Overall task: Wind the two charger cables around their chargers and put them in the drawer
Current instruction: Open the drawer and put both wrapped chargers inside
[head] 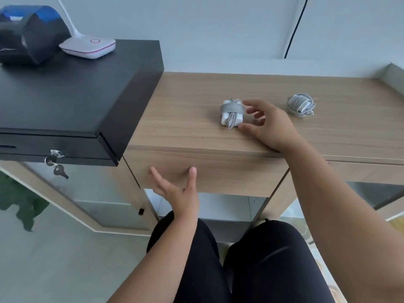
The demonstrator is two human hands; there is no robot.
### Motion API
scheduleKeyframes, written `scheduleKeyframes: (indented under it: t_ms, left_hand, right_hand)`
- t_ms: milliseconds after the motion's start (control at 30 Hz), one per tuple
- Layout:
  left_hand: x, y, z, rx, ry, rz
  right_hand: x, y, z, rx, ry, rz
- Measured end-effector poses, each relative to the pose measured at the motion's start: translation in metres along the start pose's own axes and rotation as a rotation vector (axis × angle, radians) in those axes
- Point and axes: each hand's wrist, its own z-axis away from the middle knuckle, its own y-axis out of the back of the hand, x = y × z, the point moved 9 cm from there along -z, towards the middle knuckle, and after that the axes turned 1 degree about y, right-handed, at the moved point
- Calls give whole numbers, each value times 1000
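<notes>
Two white chargers lie on the wooden desk top (185, 119), each with its grey cable wound around it. The nearer charger (231, 113) sits mid-desk; the other charger (300, 104) lies further right. My right hand (265, 124) hovers just right of the nearer charger, fingers spread and relaxed, holding nothing. My left hand (178, 189) is below the desk edge with fingers spread against the wooden drawer front (218, 173). The drawer looks shut.
A black cash box (72, 95) with keys (55, 164) in its lock stands at the left, carrying a white lamp base (89, 48) and a dark printer (28, 33). A black cord (295, 29) hangs on the wall. My knees are under the desk.
</notes>
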Motion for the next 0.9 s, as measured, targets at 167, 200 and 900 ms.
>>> scheduleKeyframes:
  t_ms: [167,200,900]
  left_hand:
    - [-55,-22,2,-88,497,330]
    - [-57,-27,3,-129,533,410]
    - [-25,54,8,8,83,-104]
  right_hand:
    - [0,-1,0,-16,-14,2]
    - [0,-1,1,-16,-16,-1]
    - [-6,4,3,34,44,43]
